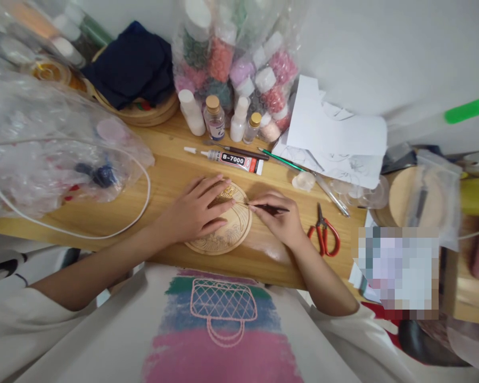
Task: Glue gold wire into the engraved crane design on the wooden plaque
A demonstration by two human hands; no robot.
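Note:
On the table lies a round wooden plaque (239, 229) with engraved wave-like lines and a raised gold pattern near its top. My left hand (201, 207) rests flat over its left side, fingers spread, covering part of the design. Between the thumb and fingers of my right hand (279, 215) is a thin pen-like tool with a dark handle (277, 208). Its fine tip touches or hovers just above the plaque's right part; which of the two I cannot tell. Beyond the plaque lies a B-7000 glue tube (233, 159), its white cap (190, 150) off to the left.
Red-handled pliers (323, 234) lie right of my right hand. A green pencil (281, 158) and a silver pen-like tool (330, 194) lie beyond. Small bottles (214, 119) stand before a bag of jars (239, 64). A white cable (127, 231) loops at left, by plastic bags (43, 138).

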